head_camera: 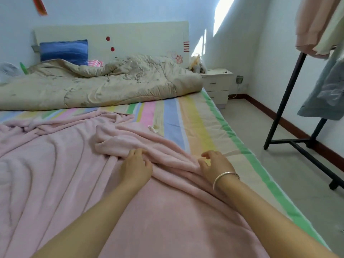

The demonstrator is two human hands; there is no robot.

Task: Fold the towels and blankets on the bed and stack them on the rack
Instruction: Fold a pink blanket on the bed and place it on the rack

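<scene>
Striped sheet bare to the bed's right edge; left hand tight on pink blanket, right hand, grip unclear.

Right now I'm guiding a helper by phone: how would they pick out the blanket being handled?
Find the bed with the pastel-striped sheet. Its near part is covered by a rumpled pink blanket, with the left hand and right hand at its bunched edge. Unlike the beige quilt heaped by the headboard, it is pink, thin and unquilted.
</scene>
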